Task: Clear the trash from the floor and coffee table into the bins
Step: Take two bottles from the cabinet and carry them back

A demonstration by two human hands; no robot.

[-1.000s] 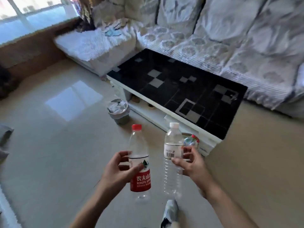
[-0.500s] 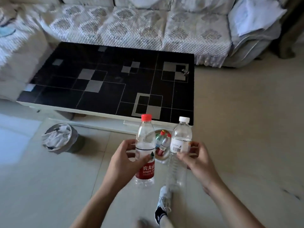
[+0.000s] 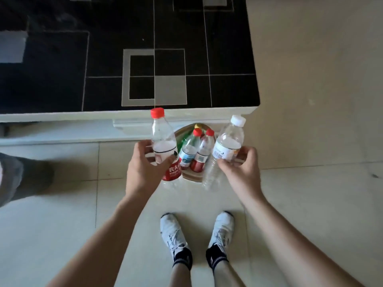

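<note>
I'm holding both bottles right over the bin, which sits on the floor against the table: my left hand grips the red-capped bottle nearly upright, and my right hand pinches the white-capped bottle, its neck tilted away from the bin's middle. The bin lies directly below and between the hands, about equally near each, already holding capped bottles, so I judge the drop needs only a release. The red label shows Chinese characters and "NONGFU"; the white one a barcode.

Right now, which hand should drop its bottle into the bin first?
Probably left: the left hand holds the red-capped bottle over the bin's open near-left side; the right hand's white-capped bottle tilts beside its edge.
</note>
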